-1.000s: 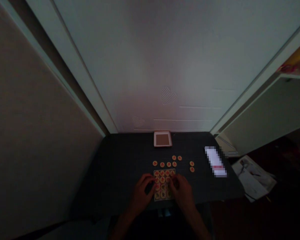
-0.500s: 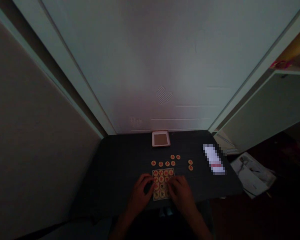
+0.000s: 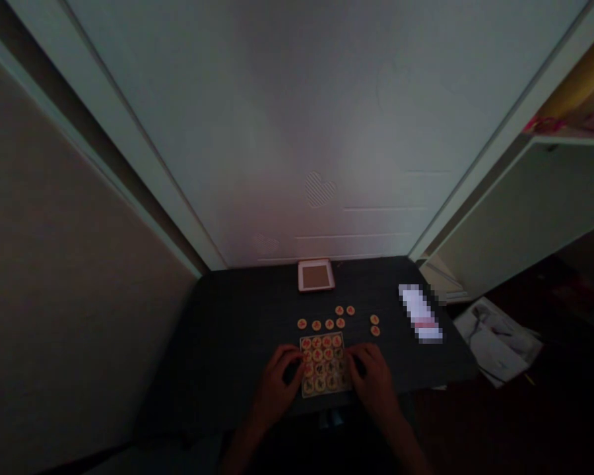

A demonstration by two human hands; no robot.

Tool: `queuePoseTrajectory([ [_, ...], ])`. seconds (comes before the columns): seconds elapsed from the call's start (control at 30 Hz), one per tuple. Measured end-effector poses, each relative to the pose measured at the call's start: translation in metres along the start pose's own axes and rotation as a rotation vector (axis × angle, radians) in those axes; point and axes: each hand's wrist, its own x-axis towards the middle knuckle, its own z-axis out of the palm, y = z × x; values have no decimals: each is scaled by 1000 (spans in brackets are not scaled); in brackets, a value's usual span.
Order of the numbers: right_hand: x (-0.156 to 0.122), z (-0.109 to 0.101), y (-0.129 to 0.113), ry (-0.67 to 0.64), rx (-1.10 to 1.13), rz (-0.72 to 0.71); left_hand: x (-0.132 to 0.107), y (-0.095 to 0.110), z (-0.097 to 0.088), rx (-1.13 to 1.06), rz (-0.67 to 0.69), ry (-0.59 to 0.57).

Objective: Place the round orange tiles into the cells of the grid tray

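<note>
A shallow box point(image 3: 322, 396) lies on the dark table in front of me, filled with rows of round Chinese chess pieces point(image 3: 317, 355). The pieces in the upper rows bear red characters; lower ones have dark characters. My left hand point(image 3: 278, 381) is curled round the box's left edge, thumb and index finger closed against it. At the right edge rests my right hand point(image 3: 373, 377), its fingers also bent in against the box. Dim light hides the exact fingertip contact. Beyond the box, several loose red-marked pieces point(image 3: 329, 324) lie on the table.
Near the wall lies a box lid point(image 3: 316, 291) with a brown inside. Two more pieces point(image 3: 375, 320) sit to the right. A blurred-out bright rectangular object point(image 3: 420, 313) lies on the dark table point(image 3: 228, 330). The white panel point(image 3: 301, 132) rises behind.
My right hand has moved right, off the pieces to the box's right edge, uncovering the right-hand column. My left hand stays at the left edge. The view has shifted slightly.
</note>
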Motion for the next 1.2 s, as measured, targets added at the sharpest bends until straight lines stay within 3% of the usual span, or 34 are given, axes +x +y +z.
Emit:
queuePoseTrajectory([
  [0.23,11,-22,39,147,-61,75,-1,-4,2,15,-15,-10],
  [0.43,20,-23,62,214,-117,152,-1,-4,3,22,-1,-15],
  [0.77,24,-12,72,216,-112,214,-1,-3,2,48,-11,0],
  [1.2,29,-13,74,191,-61,223,0,-4,2,33,-27,-34],
])
